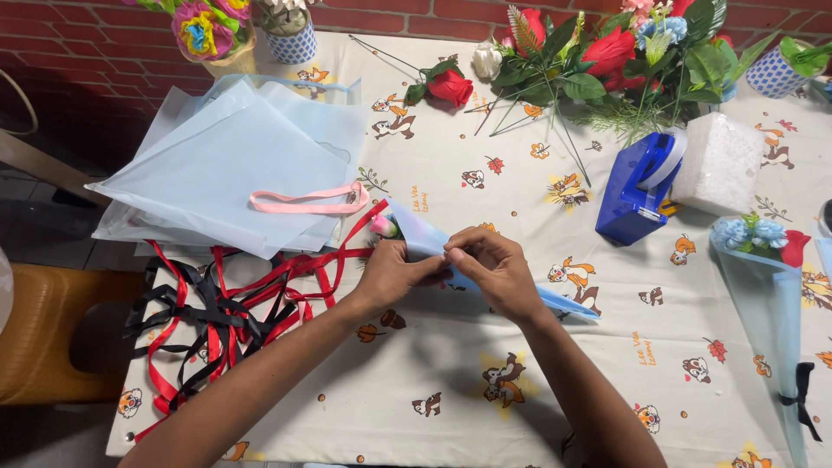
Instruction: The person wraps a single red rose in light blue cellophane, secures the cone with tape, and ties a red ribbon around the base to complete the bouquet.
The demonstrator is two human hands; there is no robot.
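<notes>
Cartoon-print tablecloth (451,347); both hands pinch a pale-blue paper cone (425,236) around flowers.

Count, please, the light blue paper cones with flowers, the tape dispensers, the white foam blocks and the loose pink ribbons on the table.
Light blue paper cones with flowers: 2, one held by both hands, one at the right edge
Blue tape dispenser: 1
White foam block: 1
Pink ribbon: 1
Total: 5

I saw even, soft daylight over the surface (520,381); shadows were faint beneath the forearms, focus was sharp throughout, and edges bowed slightly.
</notes>
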